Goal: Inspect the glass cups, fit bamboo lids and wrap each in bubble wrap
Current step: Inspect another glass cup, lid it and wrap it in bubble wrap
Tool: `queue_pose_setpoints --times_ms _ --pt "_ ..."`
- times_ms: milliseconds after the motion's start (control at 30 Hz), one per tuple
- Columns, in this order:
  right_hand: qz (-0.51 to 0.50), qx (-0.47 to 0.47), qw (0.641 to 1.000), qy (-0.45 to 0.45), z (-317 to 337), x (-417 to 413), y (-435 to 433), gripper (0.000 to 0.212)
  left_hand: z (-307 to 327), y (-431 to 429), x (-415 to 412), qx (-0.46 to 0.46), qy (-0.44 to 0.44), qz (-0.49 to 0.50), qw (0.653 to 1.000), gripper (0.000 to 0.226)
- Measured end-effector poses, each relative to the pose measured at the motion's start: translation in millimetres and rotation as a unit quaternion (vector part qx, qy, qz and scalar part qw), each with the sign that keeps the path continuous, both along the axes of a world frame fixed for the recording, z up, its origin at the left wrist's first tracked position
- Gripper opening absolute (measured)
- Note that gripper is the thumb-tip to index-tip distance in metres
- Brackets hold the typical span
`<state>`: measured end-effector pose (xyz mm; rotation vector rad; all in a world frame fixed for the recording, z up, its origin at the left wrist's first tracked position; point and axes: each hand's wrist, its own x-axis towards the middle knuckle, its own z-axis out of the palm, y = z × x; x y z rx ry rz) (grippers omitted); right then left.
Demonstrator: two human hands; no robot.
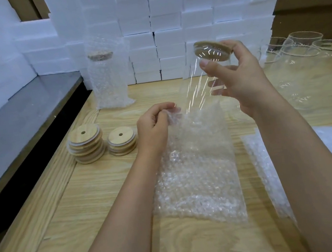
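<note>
Wood-grain table [98, 195] takes up the whole bottom of the frame, with a wall of white foam blocks [169, 21] across the top. Bubble wrap sheet [197, 174] lies flat in the lower middle. Just above it, center-right, the glass cup [195, 85] is held up off the table and tilted, with its bamboo lid [212, 49] already on. The right hand [245, 83] has its fingers curled round the cup near the lid. The left hand [155, 127] is pinching the sheet's top edge. A wrapped cup [110, 84] stands upper left, bare cups [303, 64] sit far right, and two lid stacks [86, 143] are at left.
</note>
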<state>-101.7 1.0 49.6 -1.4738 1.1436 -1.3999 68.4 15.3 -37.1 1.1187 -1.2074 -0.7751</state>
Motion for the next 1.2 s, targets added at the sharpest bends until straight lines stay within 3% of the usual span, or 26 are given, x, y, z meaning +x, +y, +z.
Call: queue_pose_setpoints --times_ms 133,233,300,533,667,800,967,1200 --pt "-0.03 -0.033 0.999 0.01 2 3 1 0.038 5 3 2 0.002 0.057 -0.141 0.988 0.048" --pt "-0.036 -0.046 0.998 0.018 2 4 1 0.042 3 5 1 -0.007 -0.009 -0.185 0.983 0.083" --pt "-0.034 -0.054 0.997 0.047 0 5 0 0.044 2 4 -2 -0.006 -0.036 -0.172 0.984 0.094" --pt "-0.029 -0.053 0.996 0.067 -9 15 -2 0.049 12 -2 -9 -0.023 0.005 -0.078 0.997 0.082" --pt "-0.047 -0.056 0.995 0.061 -10 15 -4 0.051 14 -4 -11 -0.004 0.026 -0.076 0.997 0.094" --pt "-0.072 -0.068 0.993 0.057 -11 10 -4 0.05 13 -6 -1 0.071 -0.047 -0.199 0.976 0.125" --pt "-0.073 -0.07 0.994 0.047 -11 10 -5 0.049 8 -8 5 0.049 -0.184 -0.227 0.955 0.123" --pt "-0.039 -0.089 0.993 0.065 -12 13 -6 0.048 11 -9 0 0.007 -0.057 -0.171 0.984 0.107"
